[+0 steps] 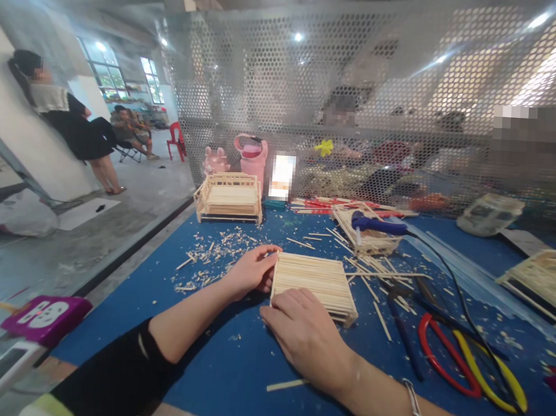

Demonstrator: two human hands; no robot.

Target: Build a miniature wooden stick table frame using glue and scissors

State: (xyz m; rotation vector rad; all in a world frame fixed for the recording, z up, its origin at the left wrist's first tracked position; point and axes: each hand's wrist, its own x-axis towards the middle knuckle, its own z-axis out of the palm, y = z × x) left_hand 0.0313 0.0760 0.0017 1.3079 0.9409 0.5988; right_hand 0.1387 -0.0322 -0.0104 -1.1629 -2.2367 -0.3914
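A small model piece built of thin wooden sticks (314, 276) lies on the blue table between my hands, its slatted face up. My left hand (254, 270) grips its left edge, with thumb and fingers curled around the corner. Across the near edge lies my right hand (306, 329), its fingers bent over the slats; the fingertips are partly hidden. A loose stick (286, 385) pokes out beside my right wrist. Wood scraps (214, 248) are scattered to the left of the piece.
A blue glue gun (378, 225) rests on another stick frame (365, 238), its cord running right. Red-and-yellow-handled pliers (473, 358) lie at right. At the back stand a finished-looking stick model (229, 199), a pink bottle (253, 159) and a glass jar (489, 214). A perforated metal screen (267, 75) borders the table.
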